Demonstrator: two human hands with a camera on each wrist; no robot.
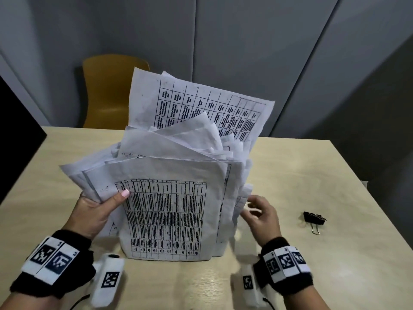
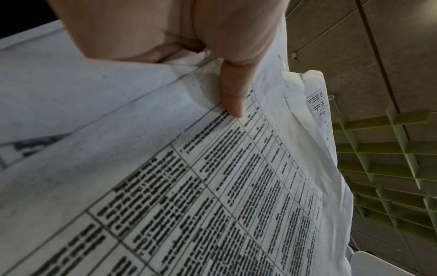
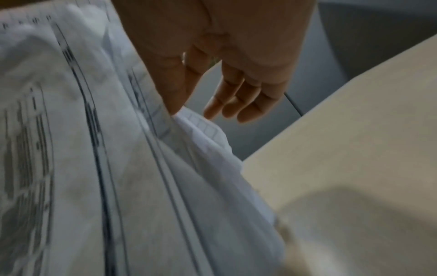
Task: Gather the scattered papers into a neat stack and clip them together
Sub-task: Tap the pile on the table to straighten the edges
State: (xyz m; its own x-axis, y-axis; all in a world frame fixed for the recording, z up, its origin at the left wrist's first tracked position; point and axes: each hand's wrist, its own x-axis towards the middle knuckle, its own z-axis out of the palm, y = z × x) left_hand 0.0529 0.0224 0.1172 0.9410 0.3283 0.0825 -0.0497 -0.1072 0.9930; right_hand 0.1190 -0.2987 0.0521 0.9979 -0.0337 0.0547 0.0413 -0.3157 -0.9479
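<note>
walls: grey panels (image 1: 245,41) | chair: mustard (image 1: 107,90) | table: pale wood (image 1: 312,180)

White papers (image 1: 169,198) printed with black grid tables and dense black text, a little grey and smudged in places. Pale beige wood-grain table (image 1: 312,180) underneath. Off to the side, a black binder clip (image 1: 314,218) with silvery wire handles. Black wristbands (image 1: 288,265) carrying white tags with black square codes. Behind, a mustard-yellow chair (image 1: 109,90) against plain grey wall panels (image 1: 245,41).
</note>
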